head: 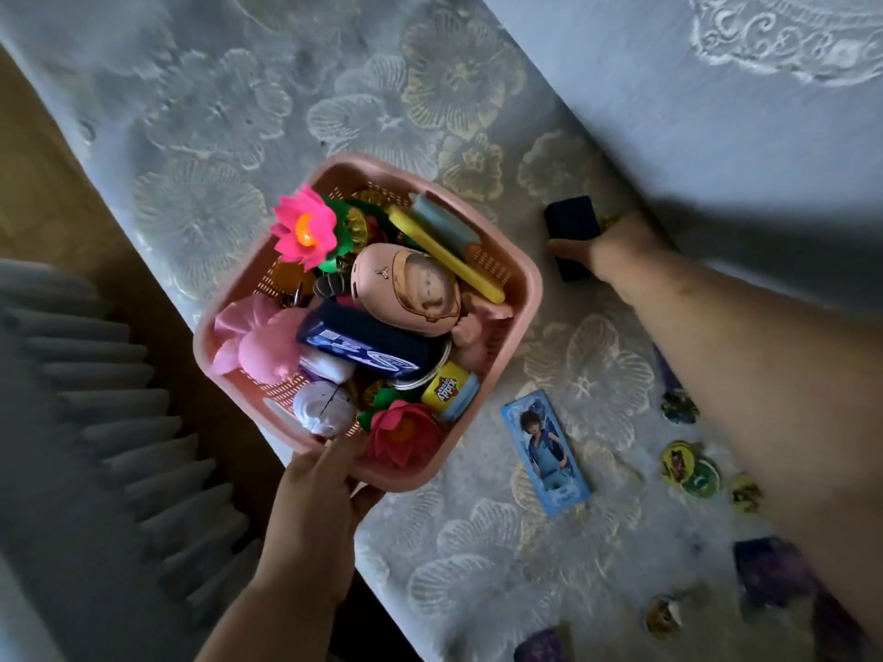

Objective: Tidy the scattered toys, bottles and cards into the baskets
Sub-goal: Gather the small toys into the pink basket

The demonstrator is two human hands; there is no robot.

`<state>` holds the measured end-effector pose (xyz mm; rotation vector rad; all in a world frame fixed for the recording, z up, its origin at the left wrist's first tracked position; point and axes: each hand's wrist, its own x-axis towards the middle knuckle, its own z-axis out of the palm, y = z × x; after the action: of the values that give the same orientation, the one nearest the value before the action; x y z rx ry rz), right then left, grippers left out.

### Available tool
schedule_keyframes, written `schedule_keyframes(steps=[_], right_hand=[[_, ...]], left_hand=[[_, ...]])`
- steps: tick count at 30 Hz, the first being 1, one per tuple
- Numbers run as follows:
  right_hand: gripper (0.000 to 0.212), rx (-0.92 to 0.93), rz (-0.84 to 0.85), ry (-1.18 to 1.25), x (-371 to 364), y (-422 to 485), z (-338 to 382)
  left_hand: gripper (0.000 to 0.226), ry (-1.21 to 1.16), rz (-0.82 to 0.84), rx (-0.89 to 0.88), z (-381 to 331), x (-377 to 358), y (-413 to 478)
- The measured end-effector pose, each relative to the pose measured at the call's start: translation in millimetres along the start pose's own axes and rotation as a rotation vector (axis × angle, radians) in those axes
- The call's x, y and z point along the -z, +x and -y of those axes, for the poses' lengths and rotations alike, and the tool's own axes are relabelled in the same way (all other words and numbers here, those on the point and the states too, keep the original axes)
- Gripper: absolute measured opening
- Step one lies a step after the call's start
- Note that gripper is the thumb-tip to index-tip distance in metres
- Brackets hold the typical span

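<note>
Left hand (315, 489) grips the pink basket (530, 298) by its near rim at the bed's (200, 112) left edge; right hand (616, 246) clasps a dark blue box (571, 217).

Found the basket (531, 289) heaped past its rim, no gap among the toys (406, 289). Had open floral cover (239, 112) beyond it, and a bare strip between it and the blue card (544, 453). Met discs (690, 470) crowding the right, beside the forearm (716, 336).

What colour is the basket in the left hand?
Salmon pink. The basket, held at its near rim by the left hand, shows best in the head view.
</note>
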<state>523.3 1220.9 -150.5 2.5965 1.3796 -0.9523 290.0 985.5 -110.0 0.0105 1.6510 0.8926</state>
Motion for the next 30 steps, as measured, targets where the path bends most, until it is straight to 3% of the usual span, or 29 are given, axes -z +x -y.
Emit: schedule_keyframes(steps=[3, 8, 13, 17, 19, 23, 28, 30], right_hand=[[0.075, 0.031, 0.012, -0.121, 1.0, -1.9, -0.1], [0.089, 0.101, 0.038, -0.202, -4.4, -16.9, -10.4], [0.055, 0.061, -0.006, 0.158, 0.8, -45.2, -25.4], [0.048, 0.246, -0.129, 0.346, 18.2, -96.2, -13.2], [0.048, 0.374, -0.020, 0.283, 20.8, -121.9, -2.1], [0.051, 0.419, 0.212, 0.054, 13.9, -145.0, 9.9], [0.037, 0.452, 0.224, 0.080, 25.2, -159.7, 5.1], [0.050, 0.421, 0.218, 0.125, 29.2, -166.3, -1.3]], left_hand=[[0.024, 0.033, -0.020, 0.017, 1.2, 0.9, 2.7], [0.023, 0.031, -0.037, 0.066, -3.4, -3.0, 0.9], [0.025, -0.009, -0.050, 0.097, -3.9, -4.7, 1.2], [0.028, -0.052, -0.046, 0.124, -4.4, -7.1, 1.2], [0.034, -0.090, -0.019, 0.130, -5.5, -7.1, 0.2], [0.035, -0.162, 0.024, 0.146, -6.3, -3.7, 0.7], [0.032, -0.162, 0.086, 0.121, -10.8, 5.6, -8.3], [0.032, -0.167, 0.118, 0.124, -10.3, 9.0, -18.4]])
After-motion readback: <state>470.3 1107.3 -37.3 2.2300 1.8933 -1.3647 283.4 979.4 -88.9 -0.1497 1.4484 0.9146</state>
